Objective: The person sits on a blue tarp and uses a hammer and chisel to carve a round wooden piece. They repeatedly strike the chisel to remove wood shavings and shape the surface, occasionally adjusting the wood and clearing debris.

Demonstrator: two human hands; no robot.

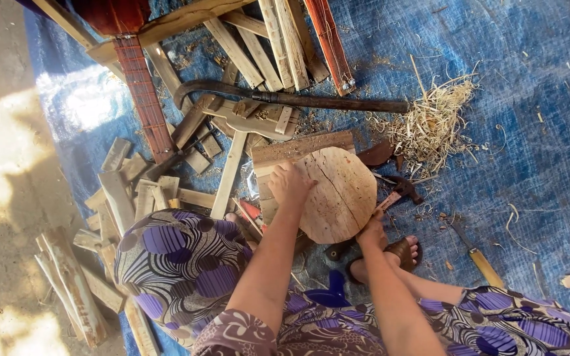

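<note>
Head view, looking down at a seated person at work on a blue tarpaulin (529, 151) spread over the ground. At centre, a round wooden disc (341, 198) with a dark crack running across its face lies tilted on a flat wooden board (298, 148) at its far side. The left hand (290, 183) rests on the disc's left edge, fingers curled over the rim and closed on it, holding the disc steady. The right hand (372, 231) is at the disc's near right edge, fingers folded about the rim; whether it also grips a small tool cannot be told. Just below the right hand, a foot in a brown sandal (397, 254) rests on the tarpaulin.

Far of the disc, a long dark curved blade on a handle (291, 99) lies across a scatter of pale wood offcuts (133, 191) and slats. A heap of curled wood shavings (433, 125) lies to the far right. A yellow-handled chisel (476, 257) lies near right, well apart from the hands. A reddish stringed instrument neck (145, 99) runs along the far left. The person's lap shows patterned purple cloth (179, 264).
</note>
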